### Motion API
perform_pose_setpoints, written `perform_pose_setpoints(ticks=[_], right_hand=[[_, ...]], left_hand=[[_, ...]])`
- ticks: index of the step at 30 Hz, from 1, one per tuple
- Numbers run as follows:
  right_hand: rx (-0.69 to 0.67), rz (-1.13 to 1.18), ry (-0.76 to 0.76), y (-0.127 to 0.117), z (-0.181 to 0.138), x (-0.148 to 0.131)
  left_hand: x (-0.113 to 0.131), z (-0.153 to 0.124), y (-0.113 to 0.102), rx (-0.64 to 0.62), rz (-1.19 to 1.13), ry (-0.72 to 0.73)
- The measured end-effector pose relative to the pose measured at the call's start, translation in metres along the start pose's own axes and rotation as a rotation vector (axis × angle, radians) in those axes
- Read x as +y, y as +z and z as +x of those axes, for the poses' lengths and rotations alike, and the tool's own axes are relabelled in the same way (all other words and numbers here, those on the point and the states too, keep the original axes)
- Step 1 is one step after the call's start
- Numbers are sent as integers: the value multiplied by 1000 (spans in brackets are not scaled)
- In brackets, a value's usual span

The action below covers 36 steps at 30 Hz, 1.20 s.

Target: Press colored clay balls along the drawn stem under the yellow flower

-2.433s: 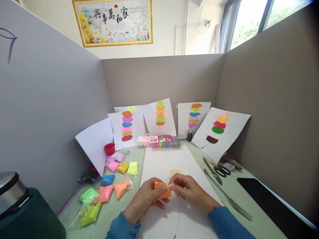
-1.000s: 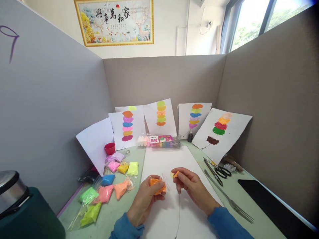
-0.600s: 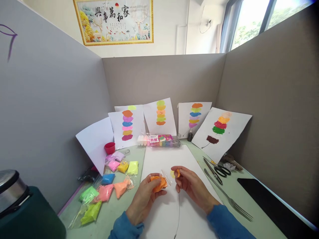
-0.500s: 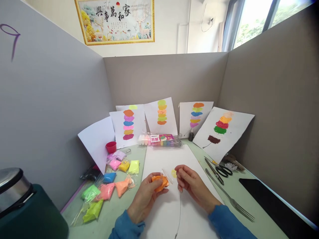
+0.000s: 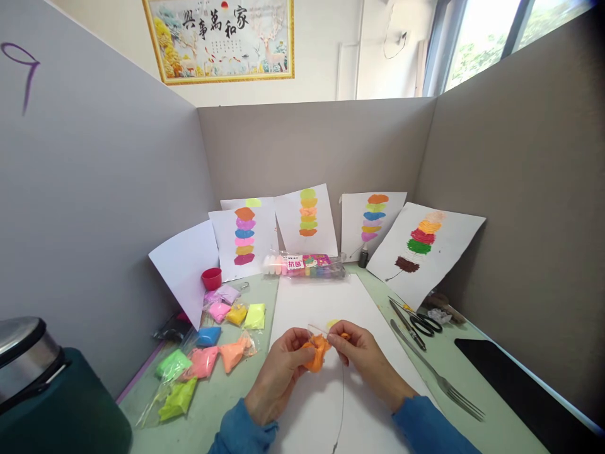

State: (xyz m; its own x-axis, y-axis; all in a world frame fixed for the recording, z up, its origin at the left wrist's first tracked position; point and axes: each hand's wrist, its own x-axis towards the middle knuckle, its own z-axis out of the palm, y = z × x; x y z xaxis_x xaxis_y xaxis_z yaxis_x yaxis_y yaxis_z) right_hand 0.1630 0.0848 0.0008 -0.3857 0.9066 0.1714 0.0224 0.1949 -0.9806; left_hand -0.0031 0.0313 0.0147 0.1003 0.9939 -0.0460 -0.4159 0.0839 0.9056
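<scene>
Over the white paper (image 5: 302, 302), my left hand (image 5: 278, 372) is closed around a lump of orange modelling clay (image 5: 317, 353), with a clear plastic wrapper partly showing at its top. Close beside it, my right hand (image 5: 366, 359) pinches with thumb and forefinger at the lump's upper right side. A small bit of orange clay (image 5: 346, 336) shows at the right fingertips; whether it still joins the lump I cannot tell. Behind the right fingers, a yellow round patch (image 5: 332, 323) is partly hidden on the paper. A thin dark line (image 5: 342, 403) runs down the sheet below the hands.
Several bagged clays (image 5: 203, 362) in bright colours lie left, near a red cup (image 5: 211, 278). Scissors (image 5: 425, 325), a fork (image 5: 454, 391) and a black mat (image 5: 510, 384) lie right. Painted sheets (image 5: 326, 221) lean behind a clay package (image 5: 307, 266). A green container (image 5: 61, 403) stands front left.
My right hand has moved left to meet the orange clay and now pinches there, with a bit of orange at its fingertips. The lump is more exposed and stretched in my left hand.
</scene>
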Motion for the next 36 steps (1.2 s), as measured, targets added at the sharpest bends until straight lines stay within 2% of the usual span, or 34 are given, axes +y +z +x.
perform_pose_setpoints(ticks=[3, 6, 11, 14, 18, 23, 25, 27, 29, 31, 33, 36], right_hand=[[7, -14, -28, -2, -1, -1], [-26, -71, -89, -2, -3, -3], [-76, -203, -191, 3, -5, -4], [-97, -195, -157, 3, -4, -1], [-37, -20, -3, -3, -1, 0], [-17, 265, 16, -8, 2, -6], [-25, 316, 28, -7, 2, -6], [-22, 344, 49, -6, 2, -5], [6, 341, 38, -4, 3, -3], [69, 284, -56, -3, 3, -1], [145, 111, -229, -2, 3, 0], [147, -330, -522, 3, 0, 1]], left_hand=[[4, -1, 1, 0, 154, 36], [6, -1, 2, 54, 323, 118], [-1, 2, 7, 89, 534, 190], [0, 5, 5, 153, 673, 246], [21, 10, -17, 350, 852, 299], [58, 12, -61, 582, 1035, 335], [65, 10, -67, 624, 1089, 364], [64, 8, -59, 635, 1125, 451], [55, 5, -39, 553, 1091, 512], [40, 3, -12, 310, 901, 306], [23, 1, 12, 118, 555, 77], [6, 1, 29, -117, -52, -80]])
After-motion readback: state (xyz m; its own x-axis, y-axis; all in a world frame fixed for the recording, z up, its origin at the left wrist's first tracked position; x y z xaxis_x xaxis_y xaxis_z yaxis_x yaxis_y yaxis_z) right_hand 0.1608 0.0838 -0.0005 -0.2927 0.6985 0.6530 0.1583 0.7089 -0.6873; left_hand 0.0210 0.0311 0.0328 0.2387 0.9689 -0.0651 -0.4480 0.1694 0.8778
